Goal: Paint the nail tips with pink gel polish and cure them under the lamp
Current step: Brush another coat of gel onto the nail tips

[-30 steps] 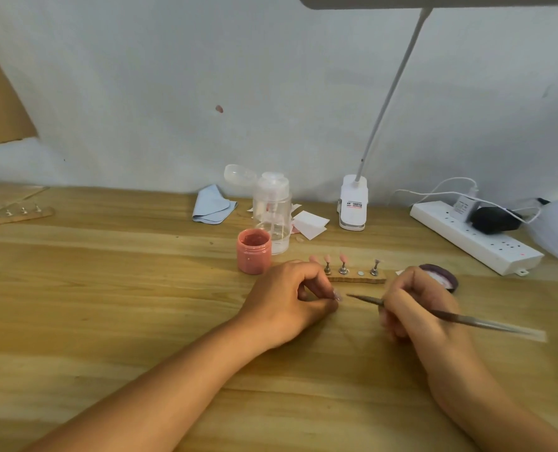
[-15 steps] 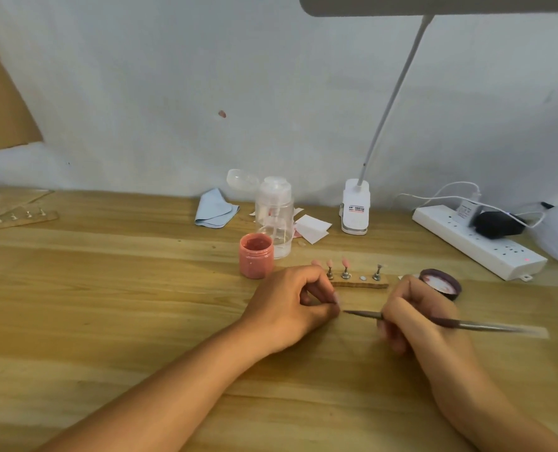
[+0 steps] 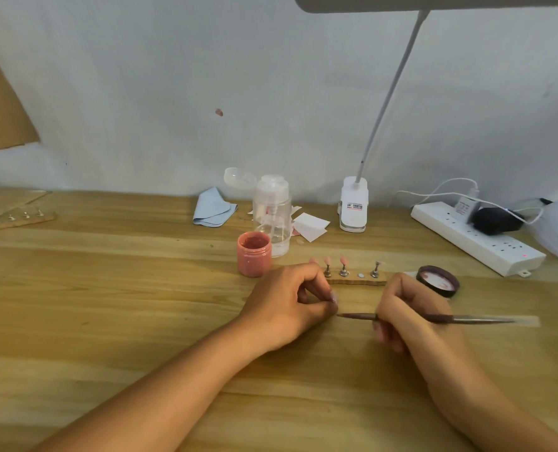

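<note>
Our left hand [image 3: 290, 301] is curled, with thumb and forefinger pinching a small pale tip [image 3: 335, 300]. The fingers hide most of it, so we cannot say how much pink it carries. Our right hand [image 3: 411, 316] grips the brush [image 3: 357, 316] like a pen. Its bristle end is at the tip, but we cannot tell whether it touches. Both hands sit low over the table [image 3: 108, 305].

Just behind them lies the strip [image 3: 355, 282]. On it stand pink tips [image 3: 342, 258], two in plain sight and perhaps a third half hidden behind our left knuckles. Next comes a bare spot [image 3: 361, 275], which we judge to be where the pinched tip belongs. The last stand [image 3: 376, 267] holds a tip that looks unpainted, though it is too small to be sure.

The open jar [image 3: 254, 254] of pink gel stands just left of the strip, and its lid [image 3: 438, 281] lies to the right.

We judge the painting to be past halfway, with this tip in hand and one more to coat. Curing looks not yet begun: the lamp [image 3: 354, 203] stands well behind the strip, and no tip sits under it. Far left lies a second strip [image 3: 13, 220], whose tips are too small for us to read.
</note>
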The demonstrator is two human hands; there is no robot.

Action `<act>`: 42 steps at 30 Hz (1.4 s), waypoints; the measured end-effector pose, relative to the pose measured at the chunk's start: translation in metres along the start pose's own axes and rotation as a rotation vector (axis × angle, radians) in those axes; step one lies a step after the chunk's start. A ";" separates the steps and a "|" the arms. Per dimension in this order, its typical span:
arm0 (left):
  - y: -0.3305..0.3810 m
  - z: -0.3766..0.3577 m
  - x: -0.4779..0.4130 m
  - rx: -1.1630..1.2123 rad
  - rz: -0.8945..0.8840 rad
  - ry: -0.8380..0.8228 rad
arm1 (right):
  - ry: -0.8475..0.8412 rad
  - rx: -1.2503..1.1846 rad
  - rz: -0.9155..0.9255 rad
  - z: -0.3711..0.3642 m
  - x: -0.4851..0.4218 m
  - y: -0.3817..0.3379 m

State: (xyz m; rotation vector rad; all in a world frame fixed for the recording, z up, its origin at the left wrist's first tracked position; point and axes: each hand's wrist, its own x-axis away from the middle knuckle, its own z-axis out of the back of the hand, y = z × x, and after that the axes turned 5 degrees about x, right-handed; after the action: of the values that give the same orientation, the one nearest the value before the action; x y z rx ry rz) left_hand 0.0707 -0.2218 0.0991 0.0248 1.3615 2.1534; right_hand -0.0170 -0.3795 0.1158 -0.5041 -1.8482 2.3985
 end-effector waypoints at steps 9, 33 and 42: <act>0.000 0.000 0.000 -0.013 -0.009 -0.001 | 0.009 0.030 0.022 0.000 0.001 -0.001; 0.001 -0.001 0.000 0.011 -0.007 0.008 | -0.025 -0.006 0.011 0.000 0.001 0.001; -0.001 -0.001 0.000 0.059 -0.016 -0.006 | -0.001 -0.091 0.000 0.001 0.001 0.002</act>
State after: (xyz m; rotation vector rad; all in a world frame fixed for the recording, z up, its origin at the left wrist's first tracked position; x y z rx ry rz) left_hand 0.0707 -0.2220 0.0973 0.0434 1.4167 2.0977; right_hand -0.0180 -0.3809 0.1138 -0.5096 -1.9648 2.3233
